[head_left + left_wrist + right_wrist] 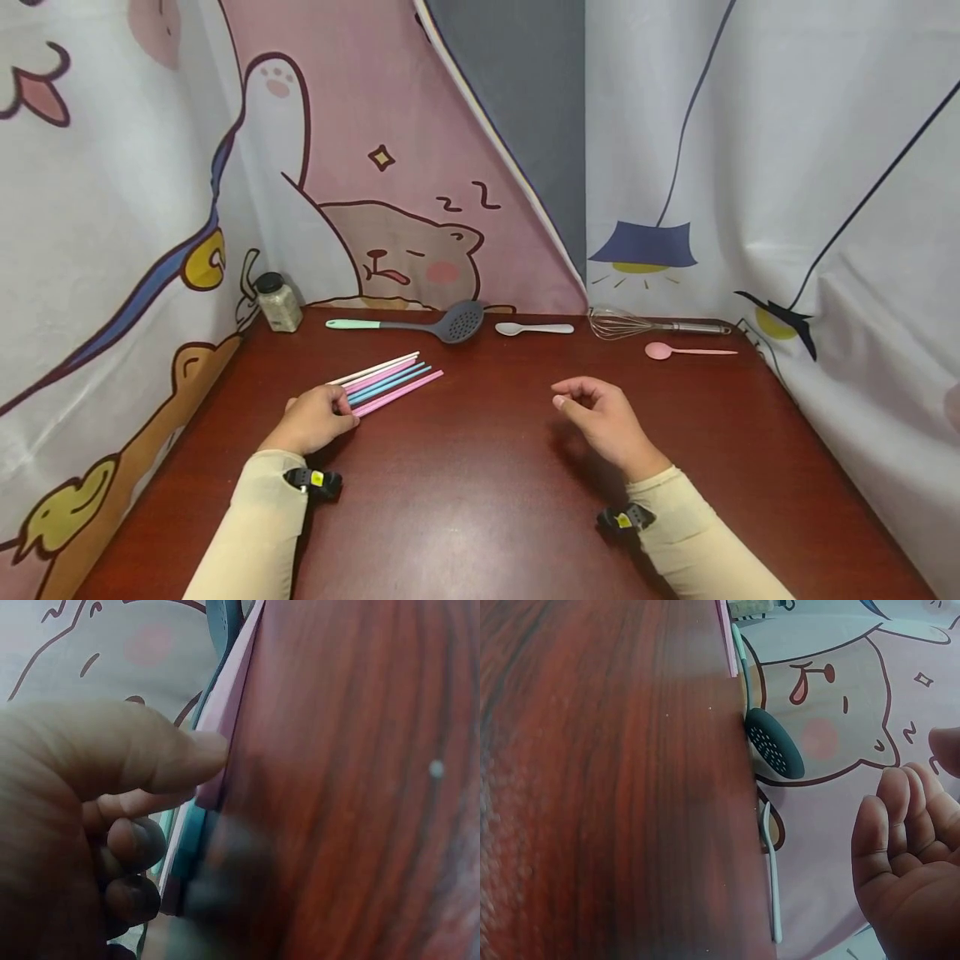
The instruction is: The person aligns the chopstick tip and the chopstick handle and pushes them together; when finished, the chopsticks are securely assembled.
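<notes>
Pink chopsticks (401,392) lie at the near side of a row of sticks on the table. My left hand (318,417) is at their near end, and its thumb and index finger pinch them in the left wrist view. Beside them lie blue chopsticks (390,383), then more pink sticks (378,375) and pale sticks (373,368); my left hand hides their near ends. Above the right half of the table is my right hand (603,421), fingers loosely bent and holding nothing. The right wrist view shows those fingers (900,802) apart from any object.
Along the back edge lie a slotted skimmer (459,322) with a mint handle, a white spoon (534,328), a whisk (652,327) and a pink spoon (660,351). A black-lidded jar (279,304) stands at the back left corner. Printed curtains (862,208) surround the dark red table (465,500).
</notes>
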`<state>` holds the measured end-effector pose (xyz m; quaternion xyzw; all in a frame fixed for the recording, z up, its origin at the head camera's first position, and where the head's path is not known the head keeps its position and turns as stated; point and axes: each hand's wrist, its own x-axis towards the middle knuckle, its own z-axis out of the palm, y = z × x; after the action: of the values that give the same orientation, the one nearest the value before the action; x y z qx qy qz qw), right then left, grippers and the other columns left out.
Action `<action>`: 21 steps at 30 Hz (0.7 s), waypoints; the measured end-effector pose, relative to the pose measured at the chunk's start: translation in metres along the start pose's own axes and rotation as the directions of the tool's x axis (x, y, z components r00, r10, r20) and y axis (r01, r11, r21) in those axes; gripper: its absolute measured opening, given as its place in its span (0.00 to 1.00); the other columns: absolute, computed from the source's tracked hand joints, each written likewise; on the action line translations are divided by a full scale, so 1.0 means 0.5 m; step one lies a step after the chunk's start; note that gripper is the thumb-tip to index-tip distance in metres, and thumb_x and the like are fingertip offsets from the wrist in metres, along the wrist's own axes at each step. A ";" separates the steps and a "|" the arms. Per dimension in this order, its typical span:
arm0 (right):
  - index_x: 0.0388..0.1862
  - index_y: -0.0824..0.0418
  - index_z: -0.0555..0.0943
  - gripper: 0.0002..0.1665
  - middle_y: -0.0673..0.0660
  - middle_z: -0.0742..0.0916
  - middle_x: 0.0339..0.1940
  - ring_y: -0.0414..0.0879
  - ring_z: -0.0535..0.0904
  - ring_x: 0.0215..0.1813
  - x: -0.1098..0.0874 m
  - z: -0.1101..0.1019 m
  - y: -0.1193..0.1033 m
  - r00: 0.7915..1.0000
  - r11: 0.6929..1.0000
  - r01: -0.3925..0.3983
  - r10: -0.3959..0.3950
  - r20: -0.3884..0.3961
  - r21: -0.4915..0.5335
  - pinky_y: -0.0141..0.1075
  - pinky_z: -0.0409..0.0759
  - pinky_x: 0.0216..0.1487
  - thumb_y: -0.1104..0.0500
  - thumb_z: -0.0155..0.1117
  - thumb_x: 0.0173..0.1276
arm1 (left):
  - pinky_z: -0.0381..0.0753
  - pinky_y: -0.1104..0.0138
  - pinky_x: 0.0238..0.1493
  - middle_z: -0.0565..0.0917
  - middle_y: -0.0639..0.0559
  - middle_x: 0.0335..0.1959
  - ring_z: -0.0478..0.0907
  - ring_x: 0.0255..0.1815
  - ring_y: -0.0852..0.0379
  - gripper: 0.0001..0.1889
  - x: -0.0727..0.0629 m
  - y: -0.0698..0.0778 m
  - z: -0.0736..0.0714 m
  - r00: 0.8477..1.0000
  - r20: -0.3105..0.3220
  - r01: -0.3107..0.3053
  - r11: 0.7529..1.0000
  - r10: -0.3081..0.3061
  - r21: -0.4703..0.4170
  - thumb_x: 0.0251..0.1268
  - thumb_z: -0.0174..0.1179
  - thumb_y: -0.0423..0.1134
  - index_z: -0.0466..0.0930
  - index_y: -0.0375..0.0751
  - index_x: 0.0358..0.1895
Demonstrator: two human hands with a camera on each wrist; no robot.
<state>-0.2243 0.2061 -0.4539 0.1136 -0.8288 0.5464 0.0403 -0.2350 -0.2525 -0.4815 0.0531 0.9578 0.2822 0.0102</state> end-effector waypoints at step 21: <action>0.53 0.71 0.85 0.14 0.59 0.87 0.36 0.49 0.84 0.36 -0.002 -0.005 0.013 1.000 0.999 -0.021 0.021 0.017 0.029 0.33 0.82 0.38 0.63 0.70 0.73 | 0.62 0.50 0.44 0.79 0.55 0.25 0.74 0.29 0.56 0.13 -0.010 -0.001 0.015 1.000 0.000 -0.007 0.999 0.006 0.042 0.58 0.74 0.45 0.77 0.47 0.28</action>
<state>-0.2249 0.2107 -0.4587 0.1102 -0.8221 0.5579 0.0259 -0.2299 -0.2497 -0.4881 0.0565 0.9634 0.2621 0.0083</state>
